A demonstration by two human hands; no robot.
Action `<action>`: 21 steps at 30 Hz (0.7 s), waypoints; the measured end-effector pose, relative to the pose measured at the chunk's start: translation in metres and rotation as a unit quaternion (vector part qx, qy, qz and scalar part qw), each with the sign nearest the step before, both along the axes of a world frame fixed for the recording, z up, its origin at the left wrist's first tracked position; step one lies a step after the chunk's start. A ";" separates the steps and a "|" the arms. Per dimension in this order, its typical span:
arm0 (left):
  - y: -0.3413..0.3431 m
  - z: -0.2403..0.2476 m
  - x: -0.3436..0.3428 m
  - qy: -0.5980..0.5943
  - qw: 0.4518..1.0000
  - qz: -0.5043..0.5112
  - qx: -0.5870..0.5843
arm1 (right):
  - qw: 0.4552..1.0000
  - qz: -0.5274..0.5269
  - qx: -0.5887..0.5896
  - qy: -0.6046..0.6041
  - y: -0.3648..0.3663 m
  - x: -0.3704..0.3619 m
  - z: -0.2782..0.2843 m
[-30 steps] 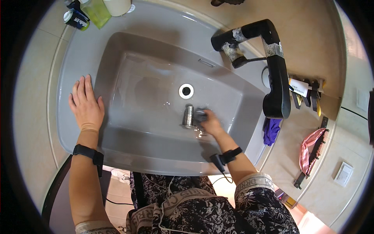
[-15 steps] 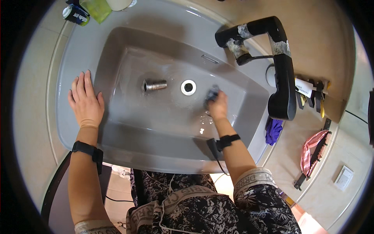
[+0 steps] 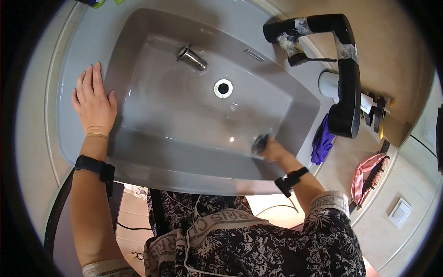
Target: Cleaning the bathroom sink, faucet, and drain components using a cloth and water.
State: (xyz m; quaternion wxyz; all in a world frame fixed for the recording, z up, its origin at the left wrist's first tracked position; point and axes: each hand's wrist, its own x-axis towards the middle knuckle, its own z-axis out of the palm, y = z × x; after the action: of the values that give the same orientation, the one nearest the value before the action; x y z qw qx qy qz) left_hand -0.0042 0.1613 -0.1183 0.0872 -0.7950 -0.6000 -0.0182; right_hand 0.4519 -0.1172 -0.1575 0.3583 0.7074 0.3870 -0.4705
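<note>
My left hand (image 3: 94, 104) lies flat on the left rim of the grey sink (image 3: 157, 174), fingers stretched out and holding nothing. Down in the basin, at its near right corner, my right hand (image 3: 275, 150) is closed on a dark grey scrubber (image 3: 261, 144), pressed against the basin surface; blur hides its exact kind. A shiny metal drain stopper (image 3: 192, 58) rests on its side toward the back of the basin. In front of it and to the right is the open drain hole with a white ring (image 3: 223, 95). The basin bottom looks wet.
A black tap (image 3: 349, 92) wrapped with pale tape reaches over the right rim. Beside it are a white cylindrical container (image 3: 328, 84), a purple cloth (image 3: 322, 144) and a pink band (image 3: 364, 177). A green-and-dark container (image 3: 97, 3) is cut off at the far left.
My right hand has swept the scrubber toward the near right corner. The drain stopper has shifted toward the back of the basin and turned. My left hand stays on the rim.
</note>
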 end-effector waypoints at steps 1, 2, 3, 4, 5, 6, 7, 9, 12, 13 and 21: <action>-0.001 0.000 -0.003 0.019 1.000 0.008 -0.009 | 1.000 -0.013 0.003 0.009 0.006 -0.029 -0.003; -0.001 0.000 -0.005 0.037 0.999 0.016 -0.016 | 0.999 -0.027 0.007 0.015 0.013 -0.057 -0.004; 0.001 0.001 -0.001 0.033 0.999 0.013 -0.015 | 0.993 -0.060 0.098 0.002 0.004 -0.070 -0.017; 0.001 0.001 -0.001 0.039 0.999 0.012 -0.015 | 0.991 -0.053 0.107 0.052 0.028 -0.087 -0.007; 0.000 0.001 -0.001 0.044 0.999 0.011 -0.016 | 0.988 -0.005 0.127 0.091 0.037 -0.092 -0.022; -0.001 0.003 -0.005 0.049 0.999 0.012 -0.017 | 0.982 -0.007 0.160 0.101 0.062 -0.105 -0.014; -0.001 0.003 -0.006 0.046 0.999 0.012 -0.011 | 0.975 -0.010 0.193 0.108 0.088 -0.112 -0.003; 0.001 0.004 -0.001 0.039 0.999 0.007 -0.004 | 0.919 -0.096 0.367 0.111 0.117 -0.094 -0.010; 0.001 0.001 0.001 0.048 0.999 0.012 -0.020 | 0.915 -0.152 0.365 0.075 0.139 -0.056 0.014; 0.000 0.000 -0.003 0.043 0.999 0.011 -0.013 | 0.941 -0.026 0.336 0.025 0.135 -0.048 0.023; 0.003 0.008 0.000 0.064 0.998 0.017 -0.024 | 0.983 0.115 0.040 0.137 -0.011 -0.042 -0.028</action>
State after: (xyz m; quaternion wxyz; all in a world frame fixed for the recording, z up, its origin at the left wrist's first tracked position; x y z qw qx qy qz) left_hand -0.0037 0.1643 -0.1107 0.1070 -0.7859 -0.6071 0.0486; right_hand 0.4103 -0.1284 -0.1855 0.3250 0.6009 0.5297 -0.5028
